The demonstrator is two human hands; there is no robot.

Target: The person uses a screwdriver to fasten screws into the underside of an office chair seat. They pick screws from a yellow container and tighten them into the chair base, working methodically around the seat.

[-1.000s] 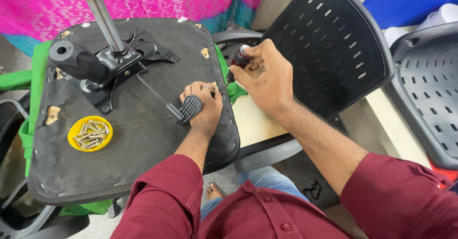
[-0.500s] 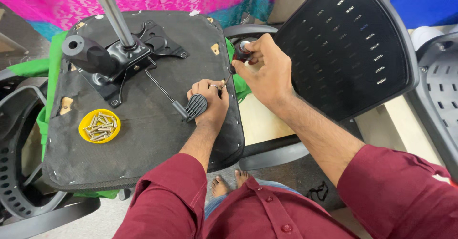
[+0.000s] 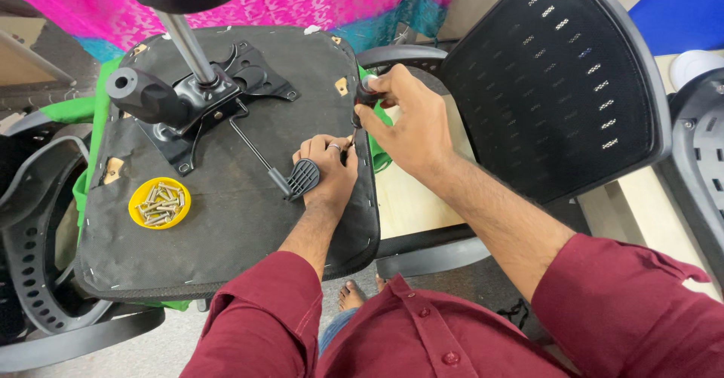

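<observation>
Two hands: right hand [image 3: 411, 125] gripping one screwdriver [image 3: 360, 107], left hand [image 3: 328, 168] closed on seat base [image 3: 226, 212]

Looking steeply down from the wearer's head, close over the upturned chair seat [image 3: 226, 220] that fills the left and centre. Facing forward and slightly left, with maroon sleeves at the bottom edge, left hand [image 3: 326, 168] and right hand [image 3: 407, 125] mid-frame, black perforated backrest [image 3: 558, 84] off right. Single view only, nothing shared.

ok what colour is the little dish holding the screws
Yellow; the dish shows best in the head view.
</observation>
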